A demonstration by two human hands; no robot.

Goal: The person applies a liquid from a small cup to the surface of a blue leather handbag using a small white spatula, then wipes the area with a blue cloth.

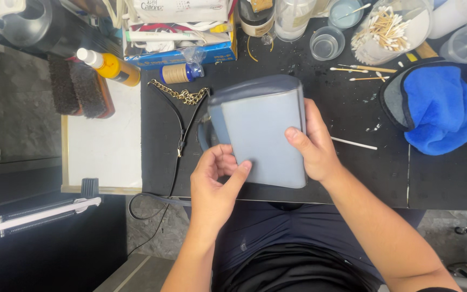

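A grey-blue leather handbag (260,130) lies on the black work mat (352,173), its flat side up. My left hand (214,181) grips its near left corner, thumb pressed on the face. My right hand (312,143) clasps the right edge, thumb on top and fingers wrapped behind. The bag's dark strap with a gold chain (186,95) trails off to the left and loops over the table's front edge.
A blue cloth (441,108) lies at the right. Cotton swabs (385,27) fill a clear jar at the back, with loose swabs (352,143) on the mat. Glass cups, a yellow bottle (112,66), a brush (79,89) and a white board (104,140) sit at back and left.
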